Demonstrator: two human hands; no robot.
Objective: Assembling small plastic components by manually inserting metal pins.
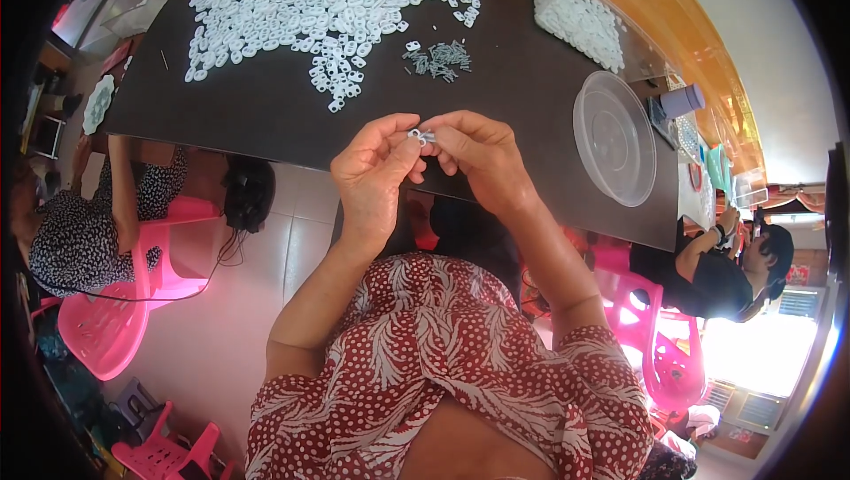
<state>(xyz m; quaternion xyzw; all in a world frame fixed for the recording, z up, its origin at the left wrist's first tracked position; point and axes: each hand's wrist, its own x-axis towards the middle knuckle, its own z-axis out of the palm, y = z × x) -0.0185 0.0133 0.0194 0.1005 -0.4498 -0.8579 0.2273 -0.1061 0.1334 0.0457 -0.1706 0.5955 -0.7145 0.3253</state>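
Both hands meet just over the near edge of the dark table (pixel 496 28). Between the fingertips of my left hand (pixel 370 166) is a small white plastic piece with holes (pixel 416 136), pinched by thumb and forefinger. My right hand (pixel 481 150) pinches a small grey pin (pixel 428 136) against its side; whether the pin sits inside a hole is too small to tell. Beyond the hands lies a small heap of grey pins (pixel 440 60). A wide spread of white oval pieces (pixel 292 11) covers the far left of the table.
A clear round plastic lid (pixel 615 139) lies at the right. Behind it stands a clear bin of white pieces (pixel 577 24). A purple-lidded container (pixel 682 101) is at the right edge. Other people sit left and right, near pink plastic chairs (pixel 111 325).
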